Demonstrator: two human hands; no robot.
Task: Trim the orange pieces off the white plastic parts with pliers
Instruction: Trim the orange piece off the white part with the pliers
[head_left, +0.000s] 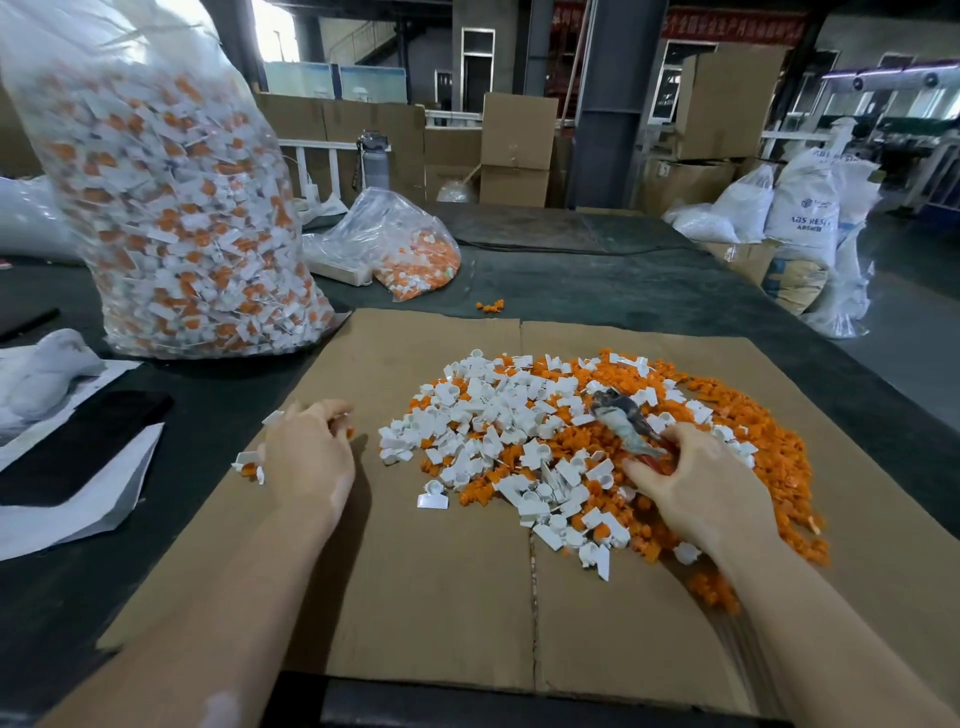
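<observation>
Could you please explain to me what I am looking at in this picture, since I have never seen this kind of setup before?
There is no machine here: a person is working with bare hands, and the single picture comes from a wide-angle camera worn on their head, looking forward and down.

On the dark table lies a flattened cardboard sheet. On it sits a pile of loose parts, white plastic pieces mixed with small orange offcuts.

The right hand grips a pair of pliers over the pile. The left hand rests on the cardboard with fingers curled over a few untrimmed parts; whether it actually pinches one is hidden.

Behind, a big clear bag holds many white-and-orange parts, and a smaller bag mostly orange scraps.
</observation>
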